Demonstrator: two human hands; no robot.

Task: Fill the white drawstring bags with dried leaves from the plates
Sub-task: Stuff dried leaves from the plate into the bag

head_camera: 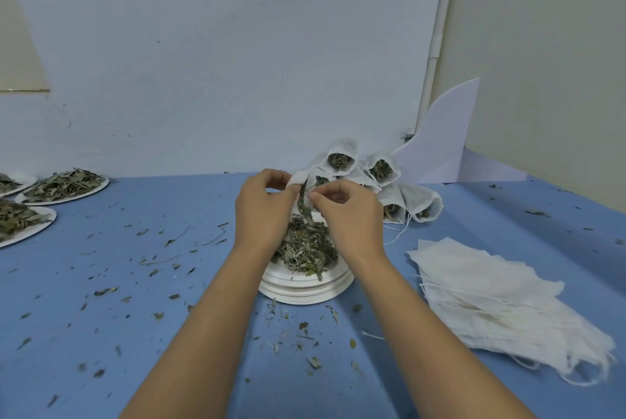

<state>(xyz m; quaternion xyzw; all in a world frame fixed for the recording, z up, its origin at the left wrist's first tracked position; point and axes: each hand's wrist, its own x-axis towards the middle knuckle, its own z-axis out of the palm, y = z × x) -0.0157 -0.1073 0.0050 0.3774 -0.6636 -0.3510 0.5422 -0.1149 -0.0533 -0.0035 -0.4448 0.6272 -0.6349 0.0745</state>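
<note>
Bag [298,180], white, is held just above the plate [305,295], its mouth pinched in the curled fingers of the left hand [261,212]. Right hand [349,212] pinches a leafy sprig [302,206] at the bag's mouth; the sprig hangs down to the leaves [305,247] heaped on the plate. Filled bags [342,156] are piled behind. Empty bags [491,290] are stacked on the desk [135,317] to the right.

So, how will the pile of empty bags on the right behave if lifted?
Probably floppy: the pile of empty bags looks like thin cloth with wavy, drooping edges. It is likely light, and apt to slide apart, since the layers lie loosely fanned.
</note>
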